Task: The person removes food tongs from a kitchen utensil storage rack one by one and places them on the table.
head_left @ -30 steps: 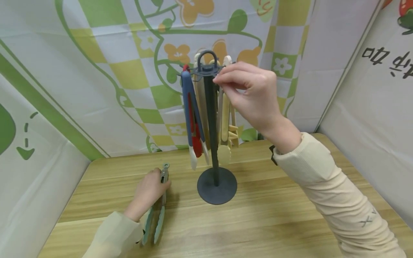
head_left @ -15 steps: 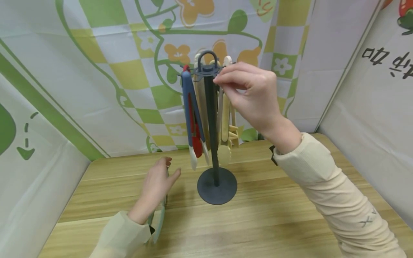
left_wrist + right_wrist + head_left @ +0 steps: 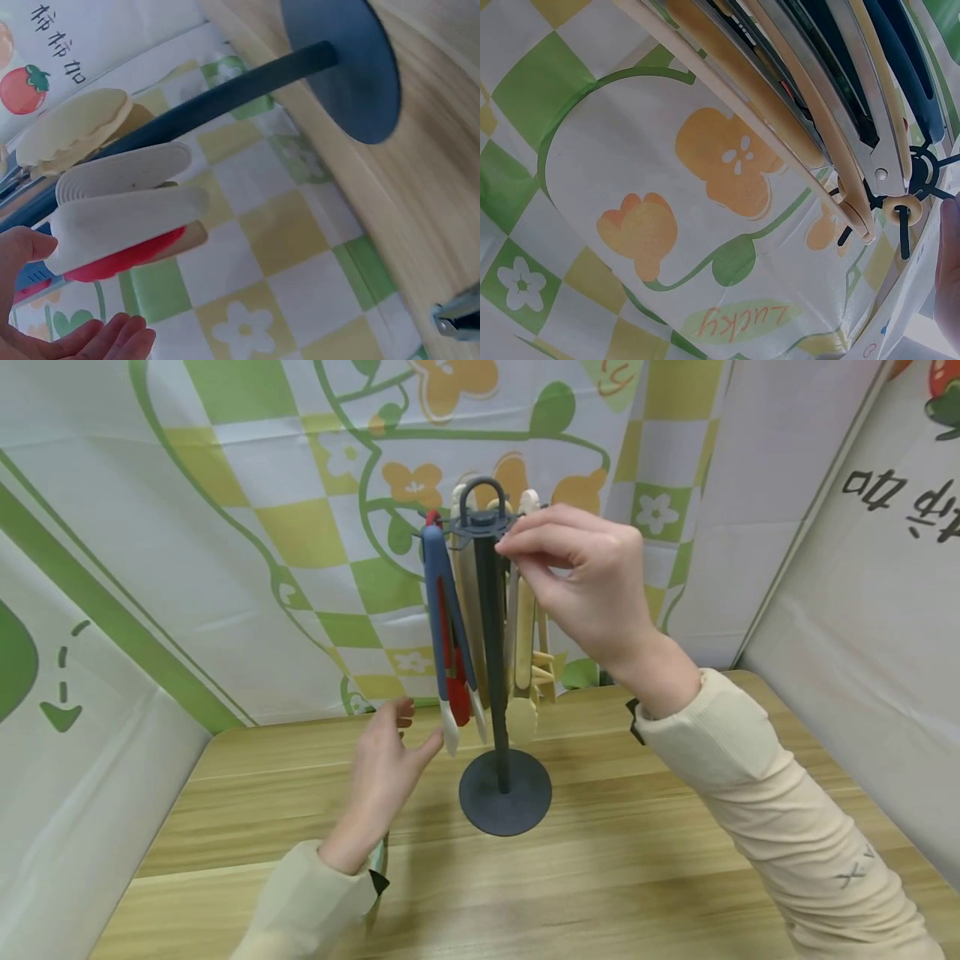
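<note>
A dark utensil rack [image 3: 491, 668] stands on the table, hung with several tongs. My right hand [image 3: 588, 572] is at its top, thumb and fingertips pinching the hooked rim. On the rack's left hang blue tongs [image 3: 437, 627] with white tips, and red tongs [image 3: 459, 697] behind them. My left hand [image 3: 386, 768] is raised beside these, fingers loosely spread and thumb right by the white tips [image 3: 127, 217]. Green tongs [image 3: 379, 853] lie on the table, mostly hidden under my left forearm; their hinge end [image 3: 459, 315] shows in the left wrist view.
Pale yellow tongs [image 3: 522, 714] and other cream-coloured utensils hang on the rack's right and back. The rack's round base [image 3: 480, 802] rests on the wooden table [image 3: 600, 877]. A patterned cloth [image 3: 300, 535] hangs directly behind, with white side walls left and right.
My left hand has let go of the green tongs, leaving them on the table, and moved up and right to the blue tongs. My right hand stays at the rack's top.
</note>
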Available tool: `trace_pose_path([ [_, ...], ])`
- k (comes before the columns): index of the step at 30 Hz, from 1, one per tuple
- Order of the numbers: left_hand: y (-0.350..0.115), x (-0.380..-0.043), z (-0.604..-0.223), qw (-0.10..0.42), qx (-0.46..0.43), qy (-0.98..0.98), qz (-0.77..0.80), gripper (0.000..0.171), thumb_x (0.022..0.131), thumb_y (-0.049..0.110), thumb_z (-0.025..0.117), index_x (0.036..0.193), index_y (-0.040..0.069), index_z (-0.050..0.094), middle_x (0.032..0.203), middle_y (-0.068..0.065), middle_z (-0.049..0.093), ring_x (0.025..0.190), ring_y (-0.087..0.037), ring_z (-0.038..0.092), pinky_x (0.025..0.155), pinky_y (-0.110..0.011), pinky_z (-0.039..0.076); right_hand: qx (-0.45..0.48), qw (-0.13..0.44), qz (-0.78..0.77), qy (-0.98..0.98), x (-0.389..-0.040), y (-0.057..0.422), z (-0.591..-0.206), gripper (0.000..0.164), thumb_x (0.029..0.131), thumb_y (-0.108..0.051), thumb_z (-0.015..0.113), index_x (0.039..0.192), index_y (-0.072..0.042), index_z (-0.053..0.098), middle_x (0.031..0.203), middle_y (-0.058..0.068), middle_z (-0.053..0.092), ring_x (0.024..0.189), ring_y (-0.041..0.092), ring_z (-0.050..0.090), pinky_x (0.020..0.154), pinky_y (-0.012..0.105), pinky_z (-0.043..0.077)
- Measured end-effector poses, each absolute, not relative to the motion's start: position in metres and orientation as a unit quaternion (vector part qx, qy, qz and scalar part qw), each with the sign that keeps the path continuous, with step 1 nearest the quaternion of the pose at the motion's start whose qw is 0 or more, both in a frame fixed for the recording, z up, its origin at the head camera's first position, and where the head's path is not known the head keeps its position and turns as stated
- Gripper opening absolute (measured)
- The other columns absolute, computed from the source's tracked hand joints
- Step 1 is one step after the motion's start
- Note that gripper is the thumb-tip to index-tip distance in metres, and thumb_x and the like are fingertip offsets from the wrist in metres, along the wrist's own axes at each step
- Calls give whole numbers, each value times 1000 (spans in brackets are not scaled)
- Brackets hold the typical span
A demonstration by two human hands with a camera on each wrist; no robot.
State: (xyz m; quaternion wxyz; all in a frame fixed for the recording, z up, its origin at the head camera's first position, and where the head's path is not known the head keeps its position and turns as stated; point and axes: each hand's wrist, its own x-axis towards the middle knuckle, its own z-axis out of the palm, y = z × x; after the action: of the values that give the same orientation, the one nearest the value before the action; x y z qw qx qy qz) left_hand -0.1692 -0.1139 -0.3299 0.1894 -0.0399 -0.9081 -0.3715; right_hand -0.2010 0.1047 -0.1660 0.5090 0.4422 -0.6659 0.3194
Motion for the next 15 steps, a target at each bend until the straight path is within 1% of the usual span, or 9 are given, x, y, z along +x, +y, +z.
trace_pose_path([
  [5,-104,-169,-327,211,-39,-893,-396,55,79,28,69,122,0,50,107,-13,58,94,-27,57,80,-37,49,443,509,320,-665,-201,104,-166,11,79,11,62,76,4,71,80,12,69,74,19,66,68,12,51],
  [9,-96,-169,-326,229,-43,-884,-405,58,79,28,71,123,0,48,109,-13,57,95,-26,56,80,-37,49,443,509,320,-665,-201,105,-166,11,79,11,62,77,5,71,80,12,69,74,19,66,68,12,51],
  [15,-86,-172,-327,265,-43,-873,-408,62,77,30,73,125,0,47,112,-14,57,94,-26,56,74,-37,50,443,510,322,-663,-200,104,-166,11,79,10,62,76,4,72,80,12,69,73,19,66,67,12,51],
])
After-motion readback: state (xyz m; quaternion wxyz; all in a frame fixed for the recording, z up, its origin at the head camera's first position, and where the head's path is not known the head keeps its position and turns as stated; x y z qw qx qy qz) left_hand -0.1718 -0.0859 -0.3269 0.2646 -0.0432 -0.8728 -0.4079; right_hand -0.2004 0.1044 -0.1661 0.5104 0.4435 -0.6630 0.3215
